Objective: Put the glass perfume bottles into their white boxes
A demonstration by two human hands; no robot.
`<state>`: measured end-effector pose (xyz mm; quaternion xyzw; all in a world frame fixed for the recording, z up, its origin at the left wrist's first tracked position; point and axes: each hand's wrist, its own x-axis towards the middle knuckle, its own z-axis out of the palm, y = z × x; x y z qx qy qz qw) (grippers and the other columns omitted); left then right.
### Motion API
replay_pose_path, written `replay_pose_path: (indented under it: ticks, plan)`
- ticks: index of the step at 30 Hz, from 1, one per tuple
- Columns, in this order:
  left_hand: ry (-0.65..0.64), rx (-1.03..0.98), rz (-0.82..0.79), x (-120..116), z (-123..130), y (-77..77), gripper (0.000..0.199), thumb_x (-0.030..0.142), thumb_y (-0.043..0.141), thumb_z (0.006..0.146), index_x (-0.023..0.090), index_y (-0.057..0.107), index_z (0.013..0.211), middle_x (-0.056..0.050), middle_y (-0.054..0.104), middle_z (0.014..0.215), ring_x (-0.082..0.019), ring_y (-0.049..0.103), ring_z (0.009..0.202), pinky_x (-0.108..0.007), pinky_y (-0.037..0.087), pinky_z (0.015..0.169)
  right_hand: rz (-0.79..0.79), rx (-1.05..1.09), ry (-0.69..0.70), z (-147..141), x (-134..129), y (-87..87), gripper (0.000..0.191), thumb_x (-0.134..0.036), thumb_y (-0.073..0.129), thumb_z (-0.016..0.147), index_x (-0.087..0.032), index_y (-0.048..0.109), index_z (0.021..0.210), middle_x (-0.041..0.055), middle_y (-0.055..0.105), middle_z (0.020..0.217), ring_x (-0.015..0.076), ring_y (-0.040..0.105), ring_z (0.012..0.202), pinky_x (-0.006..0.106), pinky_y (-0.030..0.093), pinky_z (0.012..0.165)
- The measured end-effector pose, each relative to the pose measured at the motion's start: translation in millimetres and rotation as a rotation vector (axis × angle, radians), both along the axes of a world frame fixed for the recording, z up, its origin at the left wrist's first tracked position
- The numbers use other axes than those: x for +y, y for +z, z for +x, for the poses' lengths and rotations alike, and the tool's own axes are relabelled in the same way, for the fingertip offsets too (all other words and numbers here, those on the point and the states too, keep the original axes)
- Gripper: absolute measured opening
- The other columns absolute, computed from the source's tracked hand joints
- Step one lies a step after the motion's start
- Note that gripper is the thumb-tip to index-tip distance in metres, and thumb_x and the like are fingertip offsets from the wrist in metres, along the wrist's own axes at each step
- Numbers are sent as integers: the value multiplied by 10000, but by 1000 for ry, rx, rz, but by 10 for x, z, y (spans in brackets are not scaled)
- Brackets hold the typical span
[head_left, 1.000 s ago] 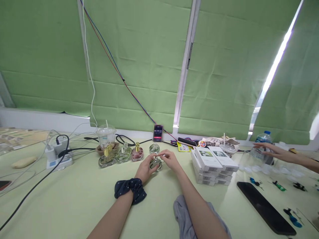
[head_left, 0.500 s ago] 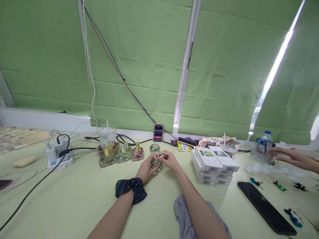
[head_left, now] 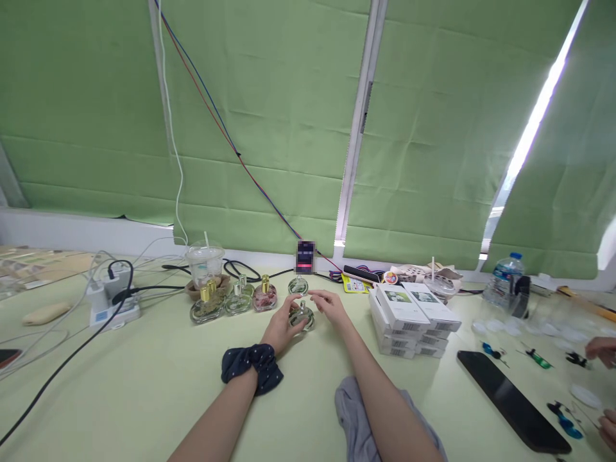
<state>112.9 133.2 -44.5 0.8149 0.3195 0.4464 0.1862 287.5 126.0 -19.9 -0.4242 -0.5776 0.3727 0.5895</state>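
A round clear glass perfume bottle (head_left: 303,319) with a small silvery neck stands on the table in front of me. My left hand (head_left: 283,324) is closed around its left side, thumb low at the front and fingers at the back. Just right of and above the neck hovers my right hand (head_left: 330,307), fingers stretched forward and loosely bent, with nothing visible in them. Directly behind is another clear perfume bottle (head_left: 298,286). To the left are several more bottles, including a pink one (head_left: 265,298) and a dark one (head_left: 208,308) with gold necks.
White boxes (head_left: 409,321) are stacked to the right, near a black phone (head_left: 513,401). A power strip (head_left: 114,314) with cables lies left. Plastic cups (head_left: 205,263), a water bottle (head_left: 505,279) and small coloured parts (head_left: 538,358) are around. Another person's hand (head_left: 601,351) shows at far right.
My right hand has moved off the bottle's top, and its neck now shows. My left hand stays on the bottle. The other person's hand has moved from the water bottle toward the right edge.
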Motion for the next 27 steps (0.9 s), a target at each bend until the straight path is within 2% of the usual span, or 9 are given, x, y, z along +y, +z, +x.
replay_pose_path:
  ticks: [3, 8, 13, 16, 20, 23, 27]
  plan:
    - [20, -2, -16, 18, -1, -22, 516, 233, 594, 772, 256, 365, 1233, 27, 534, 878, -145, 560, 805, -304, 446, 811, -106, 140, -80, 65, 60, -75, 361, -365, 693, 613, -132, 710, 888, -24, 547, 558, 93, 484, 511, 245, 432, 558]
    - [29, -18, -1, 26, -4, -42, 518, 236, 603, 772, 263, 369, 1234, 28, 535, 881, -146, 561, 822, -318, 441, 832, -144, 262, -179, 168, 104, -222, 427, -415, 771, 490, -145, 613, 781, -2, 582, 630, 132, 592, 572, 293, 493, 625]
    - [15, -8, -16, 8, -9, -18, 545, 235, 600, 781, 272, 348, 1263, 26, 547, 892, -141, 566, 795, -307, 445, 792, -102, 324, -202, 155, 94, -126, 495, -471, 798, 475, -171, 568, 794, 35, 647, 734, 157, 622, 668, 272, 485, 614]
    - [1, -4, -23, 2, -5, -11, 593, 226, 602, 782, 277, 319, 1300, 22, 559, 897, -142, 573, 789, -300, 445, 778, -1, 338, -130, 56, 64, 22, 487, -459, 807, 487, -177, 572, 806, 61, 682, 851, 175, 630, 785, 284, 497, 686]
    - [1, -15, -18, -4, 6, -8, 701, 215, 613, 776, 290, 251, 1371, 20, 565, 895, -145, 577, 788, -297, 440, 771, 143, 333, 63, -105, -13, 170, 418, -370, 815, 542, -188, 557, 817, 62, 694, 901, 183, 631, 842, 313, 505, 756]
    - [-6, -20, -22, -20, 7, 8, 760, 215, 614, 777, 300, 202, 1410, 28, 561, 873, -138, 568, 751, -286, 439, 749, 135, 305, 142, -178, -58, 192, 439, -316, 821, 553, -203, 545, 875, 37, 695, 870, 164, 629, 803, 294, 508, 733]
    - [-19, -17, -10, -43, 1, 29, 769, 211, 606, 784, 304, 196, 1427, 26, 564, 875, -140, 572, 759, -286, 446, 754, 104, 259, 158, -192, -59, 141, 468, -311, 828, 543, -208, 547, 903, 15, 677, 825, 169, 634, 794, 280, 513, 702]
